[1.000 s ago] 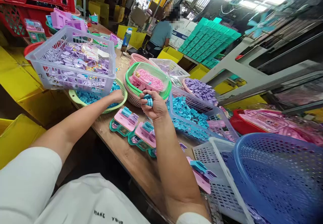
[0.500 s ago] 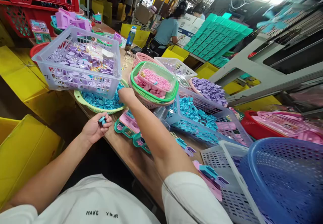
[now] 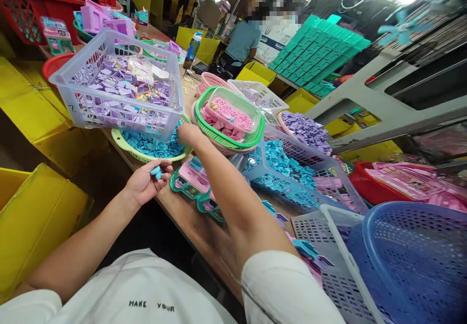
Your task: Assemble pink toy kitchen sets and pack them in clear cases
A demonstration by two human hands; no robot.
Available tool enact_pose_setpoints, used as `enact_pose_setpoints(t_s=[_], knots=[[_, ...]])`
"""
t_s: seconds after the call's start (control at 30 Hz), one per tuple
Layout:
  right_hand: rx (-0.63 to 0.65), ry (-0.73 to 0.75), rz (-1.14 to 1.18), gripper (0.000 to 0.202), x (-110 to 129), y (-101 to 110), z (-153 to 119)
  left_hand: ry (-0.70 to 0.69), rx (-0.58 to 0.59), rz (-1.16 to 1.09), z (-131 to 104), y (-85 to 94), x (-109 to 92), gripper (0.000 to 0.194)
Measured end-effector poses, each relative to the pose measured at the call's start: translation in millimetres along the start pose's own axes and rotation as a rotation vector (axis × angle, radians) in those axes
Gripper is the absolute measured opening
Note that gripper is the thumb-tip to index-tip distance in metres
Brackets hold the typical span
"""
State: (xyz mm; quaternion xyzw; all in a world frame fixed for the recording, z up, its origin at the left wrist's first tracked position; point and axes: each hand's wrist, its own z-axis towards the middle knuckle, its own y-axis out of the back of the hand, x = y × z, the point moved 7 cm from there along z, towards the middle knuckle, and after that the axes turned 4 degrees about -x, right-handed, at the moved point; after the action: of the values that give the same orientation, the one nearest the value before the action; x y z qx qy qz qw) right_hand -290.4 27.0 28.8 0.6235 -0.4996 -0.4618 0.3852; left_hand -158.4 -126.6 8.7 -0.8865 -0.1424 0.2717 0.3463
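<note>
Small blue pieces (image 3: 156,172) rest in my left hand (image 3: 148,183), its fingers curled round them, just in front of a yellow-green basket (image 3: 120,141). My right hand (image 3: 188,134) reaches to the right side of that basket, where many blue parts (image 3: 146,144) lie; its fingertips are hidden, so what they hold cannot be seen. A clear crate (image 3: 120,115) of purple parts overhangs the basket's back. Right of my right hand is a green basket (image 3: 226,141) with pink parts. Pink and teal toy cases (image 3: 191,178) stand beneath my right forearm.
On the right are a clear crate (image 3: 288,202) of blue parts, a blue basket (image 3: 375,231) and a red basket (image 3: 365,185). Yellow boxes (image 3: 40,217) stand at the left. A person (image 3: 242,42) in a blue-grey shirt is at the back beside stacked green trays (image 3: 317,54).
My left hand has turned and opened somewhat, showing more blue pieces. My right hand stays at the basket's right side. The whole view has shifted slightly.
</note>
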Motion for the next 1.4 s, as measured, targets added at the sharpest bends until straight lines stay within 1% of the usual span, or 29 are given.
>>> enact_pose_setpoints(t_s=[0.07,0.13,0.2,0.23,0.27,0.3,0.33,0.37,0.43,0.5,0.57,0.67,0.7,0.73,0.77,0.8,0.83,0.9,0.97,1.03,1.13,1.17,1.23,1.33,1.4], knots=[[-0.060,-0.017,0.032,0.033,-10.2,19.5,-20.5,0.030,0.007,0.004,-1.7,1.4,6.2,0.038],[-0.190,0.013,0.177,0.031,-17.8,41.3,-57.7,0.076,0.043,0.008,-4.2,0.5,15.0,0.042],[-0.336,0.096,0.439,0.030,-18.0,56.0,-112.1,0.145,0.102,0.020,-7.7,-2.5,29.6,0.046],[-0.374,0.141,0.575,0.029,-14.1,56.7,-143.0,0.190,0.133,0.033,-9.9,-4.3,39.7,0.047],[-0.382,0.180,0.690,0.028,-6.9,52.3,-174.0,0.241,0.162,0.046,-12.3,-6.1,51.9,0.049],[-0.368,0.194,0.782,0.026,2.5,43.1,-203.3,0.293,0.186,0.058,-14.7,-7.7,65.7,0.049],[-0.334,0.173,0.842,0.023,12.7,29.1,-229.6,0.343,0.202,0.070,-16.9,-8.8,80.7,0.049],[-0.302,0.108,0.866,0.021,21.4,11.7,-252.3,0.392,0.208,0.088,-18.6,-9.4,96.8,0.047],[-0.257,-0.115,0.834,0.020,29.2,-28.3,-288.7,0.478,0.204,0.154,-19.6,-9.9,130.7,0.037],[-0.259,-0.354,0.798,0.019,23.4,-65.8,-319.9,0.540,0.214,0.257,-17.5,-13.3,164.8,0.020],[-0.329,-0.520,0.828,0.016,10.5,-93.0,-350.7,0.578,0.260,0.360,-14.1,-22.4,196.6,0.007],[-0.538,-0.686,0.882,0.019,-10.8,-114.9,-397.8,0.616,0.351,0.508,-10.2,-41.7,236.7,0.007],[-0.588,-0.759,0.859,0.021,-17.1,-120.4,-412.6,0.623,0.378,0.563,-9.1,-47.7,247.3,0.007],[-0.606,-0.845,0.808,0.024,-22.6,-126.3,-425.4,0.614,0.401,0.616,-7.3,-53.2,255.8,0.008],[-0.580,-0.929,0.740,0.025,-26.9,-132.5,-435.2,0.583,0.418,0.666,-4.4,-58.2,261.9,0.009],[-0.515,-0.996,0.663,0.026,-30.2,-139.0,-441.4,0.528,0.427,0.710,-0.5,-62.9,265.6,0.012],[-0.425,-1.033,0.590,0.027,-32.5,-145.2,-443.8,0.456,0.427,0.748,3.9,-66.9,267.4,0.014],[-0.255,-1.022,0.490,0.028,-36.2,-154.7,-441.1,0.306,0.415,0.822,12.1,-72.6,267.8,0.019],[-0.177,-0.963,0.464,0.035,-40.7,-158.1,-436.1,0.194,0.409,0.908,17.3,-75.7,267.7,0.023],[-0.177,-0.909,0.490,0.041,-46.0,-156.9,-434.3,0.120,0.433,1.004,19.3,-78.2,268.2,0.025],[-0.223,-0.872,0.518,0.032,-53.1,-152.7,-438.7,-0.035,0.528,1.173,18.5,-84.6,266.0,0.020],[-0.240,-0.871,0.513,0.029,-54.7,-151.8,-440.9,-0.113,0.563,1.247,17.7,-87.4,264.4,0.016],[-0.270,-0.867,0.502,0.028,-56.2,-151.4,-443.9,-0.314,0.618,1.399,15.8,-94.2,260.4,0.013],[-0.339,-0.855,0.519,0.027,-56.9,-152.3,-445.3,-0.601,0.719,1.584,11.6,-107.3,261.9,0.026],[-0.427,-0.866,0.545,0.025,-58.5,-151.6,-447.7,-0.713,0.790,1.735,11.9,-114.7,270.6,0.033]])
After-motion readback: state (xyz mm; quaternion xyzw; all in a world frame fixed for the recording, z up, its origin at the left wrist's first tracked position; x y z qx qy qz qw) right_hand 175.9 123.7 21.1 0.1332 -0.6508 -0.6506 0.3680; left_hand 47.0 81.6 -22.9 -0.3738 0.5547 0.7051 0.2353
